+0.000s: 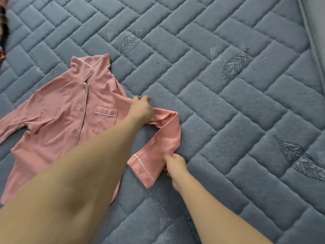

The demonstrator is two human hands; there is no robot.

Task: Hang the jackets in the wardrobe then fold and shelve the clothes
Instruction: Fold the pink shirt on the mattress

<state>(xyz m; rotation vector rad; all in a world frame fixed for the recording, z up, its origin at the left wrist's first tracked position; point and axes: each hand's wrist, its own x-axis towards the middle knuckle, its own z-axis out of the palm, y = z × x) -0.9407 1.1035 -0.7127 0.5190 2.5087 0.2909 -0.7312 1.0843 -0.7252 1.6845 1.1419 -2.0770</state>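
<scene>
the right hand (174,163) was nearest the camera. its fingers pinched the edge of the sleeve (158,147) just above the cuff (143,170). the cuff lay immediately to the left of this hand, trimmed with a thin white line of piping.

beyond the right hand, the sleeve ran up and away, then bent back sharply to the left toward the left hand (141,109). the left hand rested at the shoulder of the pink shirt (58,117), fingers curled over the fabric where sleeve met body; whether it gripped or only pressed down could not be told.

handling judgement: the shirt appeared to be light, soft knit cloth with no stiffness. it would drape and crease where bent, and would slide little on the quilted bedcover (228,111). suitable holds were the cuff end and the shoulder seam, which allow the sleeve to be laid across the body in one move.

to the left of the left hand, the shirt lay front-up and flat on the bedcover, buttoned, with a piped chest pocket (106,118). farther off, the collar (89,67) pointed away from the person. the other sleeve extended toward the left edge of view.
</scene>
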